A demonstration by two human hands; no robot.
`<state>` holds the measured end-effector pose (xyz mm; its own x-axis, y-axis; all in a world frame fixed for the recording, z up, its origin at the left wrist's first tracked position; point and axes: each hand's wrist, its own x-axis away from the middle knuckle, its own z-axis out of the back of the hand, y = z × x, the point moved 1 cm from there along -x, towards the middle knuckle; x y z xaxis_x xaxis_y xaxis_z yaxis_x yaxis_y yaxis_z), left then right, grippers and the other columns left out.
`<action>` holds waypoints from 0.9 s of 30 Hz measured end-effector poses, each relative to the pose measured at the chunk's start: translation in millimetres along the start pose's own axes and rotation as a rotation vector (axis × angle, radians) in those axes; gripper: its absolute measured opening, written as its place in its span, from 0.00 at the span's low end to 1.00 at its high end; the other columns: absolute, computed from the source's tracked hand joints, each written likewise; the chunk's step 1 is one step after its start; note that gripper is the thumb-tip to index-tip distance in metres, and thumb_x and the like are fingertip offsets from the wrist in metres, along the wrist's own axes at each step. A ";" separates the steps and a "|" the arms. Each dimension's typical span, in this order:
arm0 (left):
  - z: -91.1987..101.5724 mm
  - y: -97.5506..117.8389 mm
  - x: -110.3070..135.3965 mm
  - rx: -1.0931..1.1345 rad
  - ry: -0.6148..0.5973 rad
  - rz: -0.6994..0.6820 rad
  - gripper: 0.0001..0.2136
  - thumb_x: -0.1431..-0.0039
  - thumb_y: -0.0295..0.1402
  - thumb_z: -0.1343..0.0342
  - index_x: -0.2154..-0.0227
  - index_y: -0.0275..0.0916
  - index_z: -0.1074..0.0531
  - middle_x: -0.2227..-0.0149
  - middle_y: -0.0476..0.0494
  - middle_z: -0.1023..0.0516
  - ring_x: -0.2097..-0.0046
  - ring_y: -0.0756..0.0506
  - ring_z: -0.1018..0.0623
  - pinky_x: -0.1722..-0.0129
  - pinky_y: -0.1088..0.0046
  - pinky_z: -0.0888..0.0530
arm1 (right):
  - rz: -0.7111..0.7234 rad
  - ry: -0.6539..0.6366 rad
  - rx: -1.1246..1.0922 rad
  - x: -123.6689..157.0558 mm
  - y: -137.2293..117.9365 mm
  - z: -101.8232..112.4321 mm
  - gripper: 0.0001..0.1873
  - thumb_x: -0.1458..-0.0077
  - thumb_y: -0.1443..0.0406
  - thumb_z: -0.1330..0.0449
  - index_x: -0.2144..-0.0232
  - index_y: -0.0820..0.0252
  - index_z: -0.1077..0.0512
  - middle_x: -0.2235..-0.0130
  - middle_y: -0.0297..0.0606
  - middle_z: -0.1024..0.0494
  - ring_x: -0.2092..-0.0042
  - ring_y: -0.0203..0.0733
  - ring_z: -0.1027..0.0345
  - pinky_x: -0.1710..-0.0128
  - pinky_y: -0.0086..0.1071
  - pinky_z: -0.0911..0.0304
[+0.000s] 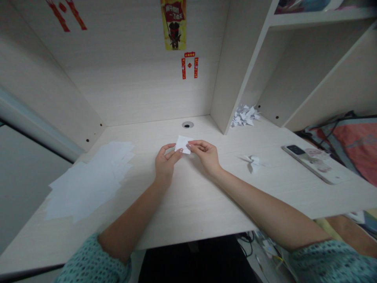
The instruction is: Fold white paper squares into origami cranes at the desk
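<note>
While both forearms reach out over a pale wood-grain desk top (188, 204), the left hand (165, 165) and the right hand (206, 156) meet at a small white folded piece of paper (182, 144), held between them near the middle of the desk and just in front of a round dark cable grommet (187, 124). The left thumb and forefinger pinch the paper's lower left side, with the remaining fingers curled loosely beneath. The right hand's fingers lie close together and press against the paper's right side; its thumb is too hidden to tell how it stands. To the left of the hands lies a loose, overlapping spread of flat white paper sheets (91, 181). To the right, a small folded white paper shape (252, 163) sits on the desk, and a heap of crumpled or folded white paper (244, 116) lies further back against a pale wooden shelf upright (232, 74). Beyond the folded shape rests a smartphone in a pale patterned case (312, 163), lying face down beside red patterned bedding (350, 143). Teal knit sleeves (332, 261) cover both upper arms.
</note>
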<state>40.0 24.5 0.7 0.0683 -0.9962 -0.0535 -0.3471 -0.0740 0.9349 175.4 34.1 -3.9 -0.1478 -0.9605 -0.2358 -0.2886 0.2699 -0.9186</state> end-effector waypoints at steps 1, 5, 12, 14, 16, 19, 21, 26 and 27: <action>-0.3 0.1 0.1 0.002 0.002 0.000 0.20 0.60 0.31 0.35 0.62 0.36 0.33 0.72 0.45 0.22 0.67 0.49 0.23 0.59 0.70 0.29 | 0.001 0.000 0.001 -0.1 -0.4 0.0 0.11 0.61 0.62 0.34 0.70 0.58 0.25 0.71 0.36 0.22 0.70 0.37 0.30 0.67 0.31 0.37; -1.4 0.0 0.5 0.004 0.007 0.001 0.20 0.61 0.31 0.35 0.62 0.36 0.33 0.72 0.45 0.22 0.67 0.49 0.23 0.60 0.70 0.29 | 0.003 -0.001 0.013 -1.1 -0.7 0.5 0.12 0.61 0.62 0.34 0.69 0.59 0.25 0.73 0.35 0.22 0.71 0.37 0.30 0.68 0.31 0.38; -1.7 3.2 0.9 -0.059 0.005 0.004 0.22 0.62 0.32 0.35 0.61 0.36 0.34 0.71 0.44 0.21 0.67 0.48 0.23 0.60 0.70 0.29 | 0.030 -0.007 0.073 -1.5 -0.4 1.3 0.12 0.59 0.61 0.35 0.69 0.59 0.26 0.72 0.36 0.23 0.70 0.37 0.31 0.69 0.31 0.38; -1.7 4.3 1.2 -0.128 0.002 -0.004 0.23 0.63 0.33 0.34 0.61 0.37 0.34 0.71 0.44 0.21 0.68 0.48 0.23 0.63 0.71 0.30 | 0.056 -0.012 0.117 -1.0 -1.6 0.9 0.11 0.58 0.61 0.36 0.70 0.59 0.27 0.72 0.36 0.24 0.71 0.37 0.32 0.69 0.31 0.38; -1.5 4.4 1.3 -0.189 -0.005 -0.011 0.23 0.63 0.35 0.34 0.61 0.37 0.34 0.71 0.44 0.21 0.69 0.47 0.23 0.66 0.72 0.30 | 0.099 -0.017 0.163 -0.1 -3.0 0.4 0.10 0.58 0.60 0.36 0.72 0.59 0.30 0.74 0.34 0.25 0.72 0.36 0.33 0.70 0.30 0.39; -0.8 2.5 0.9 -0.236 -0.013 -0.016 0.24 0.63 0.36 0.34 0.61 0.38 0.35 0.72 0.44 0.21 0.71 0.48 0.23 0.69 0.74 0.30 | 0.155 -0.010 0.202 1.4 -4.5 0.0 0.13 0.59 0.60 0.36 0.77 0.58 0.37 0.77 0.30 0.30 0.72 0.35 0.35 0.71 0.29 0.41; -0.1 0.5 0.1 -0.238 -0.018 -0.014 0.23 0.62 0.36 0.35 0.61 0.38 0.35 0.73 0.45 0.21 0.71 0.48 0.23 0.69 0.74 0.30 | 0.172 -0.008 0.221 1.8 -4.8 0.1 0.14 0.58 0.61 0.36 0.78 0.57 0.40 0.78 0.29 0.33 0.71 0.36 0.35 0.70 0.28 0.41; 0.3 -4.1 -2.2 -0.195 -0.036 0.013 0.22 0.62 0.35 0.34 0.62 0.38 0.35 0.73 0.45 0.21 0.71 0.48 0.23 0.66 0.72 0.29 | 0.193 0.003 0.256 -1.8 -3.0 2.0 0.15 0.57 0.60 0.37 0.80 0.57 0.42 0.77 0.29 0.35 0.70 0.36 0.35 0.69 0.29 0.41; 0.0 -4.9 -2.4 -0.181 -0.045 0.024 0.22 0.62 0.34 0.34 0.63 0.38 0.35 0.73 0.45 0.21 0.71 0.48 0.23 0.64 0.71 0.28 | 0.187 0.010 0.251 -3.2 -2.1 2.7 0.15 0.57 0.61 0.37 0.80 0.57 0.42 0.78 0.29 0.34 0.71 0.36 0.35 0.69 0.29 0.41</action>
<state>41.4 27.2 -3.7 0.0182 -0.9989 -0.0423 -0.1741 -0.0448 0.9837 179.1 36.4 -2.0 -0.1862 -0.8946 -0.4063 -0.0133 0.4158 -0.9094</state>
